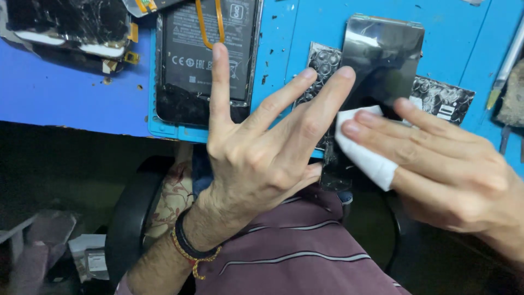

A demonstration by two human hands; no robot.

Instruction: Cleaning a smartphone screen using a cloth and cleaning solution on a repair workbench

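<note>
Clearly the left hand (256, 158) props up a glossy black rectangular phone screen panel (382, 60) from its left edge, fingers spread wide and only lightly gripping. The right hand (442, 169) presses a folded white wipe (364, 150) against the panel's near part, fingers closed on the cloth. The panel stands tilted over the near edge of the blue tabletop (65, 87); with so loose a hold, hard rubbing could likely tip it off or crack it. To the left lies an opened black phone body (204, 60), its dark battery seated inside.
</note>
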